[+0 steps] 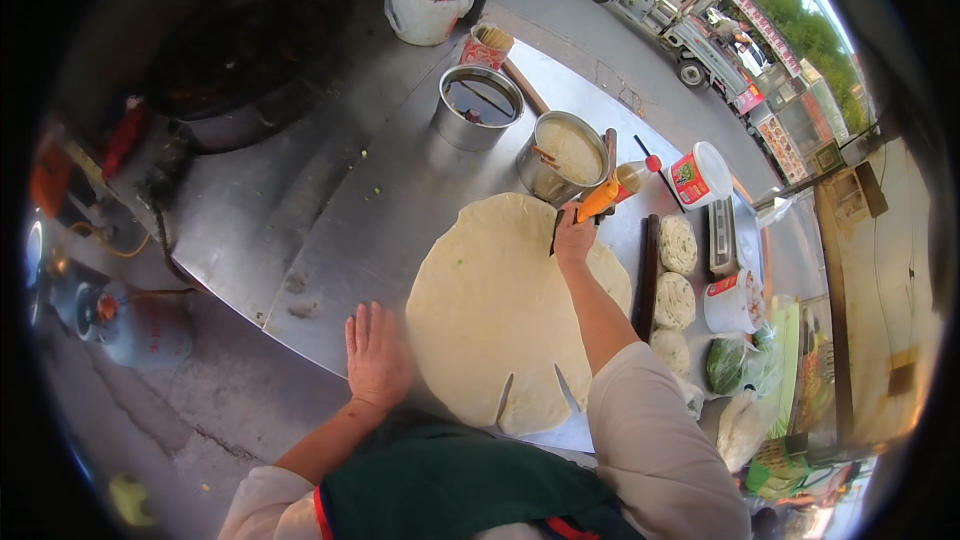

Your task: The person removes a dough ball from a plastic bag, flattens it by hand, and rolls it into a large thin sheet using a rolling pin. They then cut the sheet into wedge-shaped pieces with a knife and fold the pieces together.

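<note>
A large, roughly round sheet of rolled dough (495, 300) lies on the steel worktop (337, 262) before me. Two slits run in from its near edge, with a flap of dough between them. My right hand (575, 236) is over the far right part of the sheet, gripping an orange-handled tool (598, 200). A dark blade edge shows at the dough beside the fingers; the rest of the tool is hidden by my hand. To the left of the dough, my left hand (377, 356) rests flat near the worktop's front edge, holding nothing.
Beyond the dough stand a steel pot of dark liquid (480, 109) and a pot of pale paste (566, 154). Coiled dough pieces (675, 300) line up at right beside a dark rolling pin (646, 277). A large dark pan (240, 60) sits at far left, a gas cylinder (142, 326) below.
</note>
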A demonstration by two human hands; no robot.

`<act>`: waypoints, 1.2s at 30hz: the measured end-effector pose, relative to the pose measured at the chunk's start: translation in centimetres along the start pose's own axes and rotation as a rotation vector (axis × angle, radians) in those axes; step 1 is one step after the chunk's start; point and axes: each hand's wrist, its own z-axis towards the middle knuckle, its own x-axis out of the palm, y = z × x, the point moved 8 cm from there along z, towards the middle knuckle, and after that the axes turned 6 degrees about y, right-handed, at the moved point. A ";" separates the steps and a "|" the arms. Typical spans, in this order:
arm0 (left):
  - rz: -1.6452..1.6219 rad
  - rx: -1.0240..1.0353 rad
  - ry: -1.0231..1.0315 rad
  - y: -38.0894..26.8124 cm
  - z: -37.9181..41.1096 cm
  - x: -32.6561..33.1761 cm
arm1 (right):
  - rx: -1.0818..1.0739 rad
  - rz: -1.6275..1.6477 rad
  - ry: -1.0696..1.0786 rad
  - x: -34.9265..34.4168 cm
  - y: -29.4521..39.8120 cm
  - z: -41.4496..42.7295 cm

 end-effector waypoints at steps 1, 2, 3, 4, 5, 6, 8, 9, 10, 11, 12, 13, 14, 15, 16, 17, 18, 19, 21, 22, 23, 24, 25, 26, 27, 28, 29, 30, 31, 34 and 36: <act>-0.007 0.011 0.002 -0.1 0.1 0.0 | 0.002 -0.029 -0.005 -0.2 -0.5 0.9; -0.015 0.023 0.005 -0.4 0.2 0.1 | 0.006 -0.058 -0.011 -0.7 -1.1 1.9; -0.013 0.024 0.010 -0.1 0.2 0.3 | -0.034 -0.032 -0.023 -0.8 -0.2 2.3; -0.013 0.024 0.000 -0.1 0.0 0.1 | -0.071 -0.004 -0.028 -1.2 1.1 2.2; -0.007 0.019 -0.004 0.2 -0.1 -0.2 | -0.107 0.024 -0.036 -1.5 2.5 2.2; -0.014 0.023 0.000 0.1 -0.1 -0.3 | -0.201 0.003 -0.077 -2.9 4.5 2.4; -0.031 0.020 -0.003 0.0 -0.3 -0.4 | -0.235 0.146 0.006 -3.2 6.6 2.4; -0.043 0.021 -0.010 -0.1 -0.2 -0.4 | -0.249 0.215 0.045 -3.6 7.7 2.2; -0.051 0.016 -0.018 0.0 -0.3 -0.5 | -0.207 0.259 0.244 -2.1 9.2 1.1; -0.048 0.007 -0.014 0.1 -0.4 -0.3 | -0.212 0.311 0.461 -0.6 12.0 -0.7; -0.049 0.015 -0.010 0.0 -0.3 -0.1 | -0.258 0.360 0.545 0.5 13.0 -2.3; -0.041 0.012 -0.006 0.2 -0.2 -0.2 | -0.291 0.316 0.630 1.6 14.5 -3.9; -0.053 0.009 -0.010 0.3 -0.2 -0.4 | -0.278 0.363 0.706 3.1 15.4 -5.3; -0.066 0.008 -0.010 0.2 -0.2 -0.4 | -0.291 0.368 0.762 4.0 16.4 -6.4; -0.077 0.003 -0.010 0.2 -0.3 -0.5 | -0.305 0.375 0.822 4.9 17.5 -7.6; -0.073 0.014 -0.013 0.2 -0.3 -0.6 | -0.319 0.381 0.881 5.6 18.5 -8.6; -0.070 0.027 -0.015 0.2 -0.3 -0.7 | -0.365 0.352 0.915 6.2 19.3 -9.4; -0.066 0.039 -0.016 0.2 -0.4 -0.7 | -0.411 0.323 0.950 6.7 19.9 -10.2; -0.067 0.038 -0.023 0.2 -0.3 -0.8 | -0.476 0.286 0.987 7.3 20.7 -11.3; -0.068 0.038 -0.028 0.2 -0.2 -0.8 | -0.494 0.278 0.991 7.5 20.9 -11.8; -0.068 0.038 -0.032 0.1 -0.2 -0.9 | -0.512 0.270 0.995 7.6 21.0 -12.1; -0.069 0.040 -0.036 0.0 -0.1 -1.0 | -0.505 0.280 0.987 7.7 20.8 -12.1; -0.069 0.043 -0.040 -0.1 -0.1 -1.1 | -0.498 0.290 0.978 7.8 20.5 -12.1; -0.068 0.041 -0.040 -0.1 -0.2 -1.2 | -0.490 0.301 0.970 7.9 20.2 -12.1; -0.068 0.042 -0.043 -0.2 -0.1 -1.2 | -0.500 0.291 0.885 7.5 19.9 -11.3; -0.068 0.042 -0.046 -0.3 0.0 -1.2 | -0.509 0.281 0.800 7.3 19.6 -10.2; -0.064 0.020 -0.034 -0.2 0.0 -1.2 | -0.516 0.271 0.715 6.9 19.3 -9.0; -0.063 -0.004 -0.024 0.0 -0.1 -1.1 | -0.467 0.289 0.639 6.6 18.7 -7.2; -0.064 -0.022 -0.011 0.0 -0.1 -1.0 | -0.416 0.303 0.558 5.9 17.8 -5.3; -0.048 -0.024 0.010 -0.2 0.2 -0.7 | -0.326 0.176 0.434 5.4 14.3 -0.4; -0.043 -0.019 0.003 -0.2 0.2 -0.6 | -0.181 0.143 0.413 5.8 12.8 1.2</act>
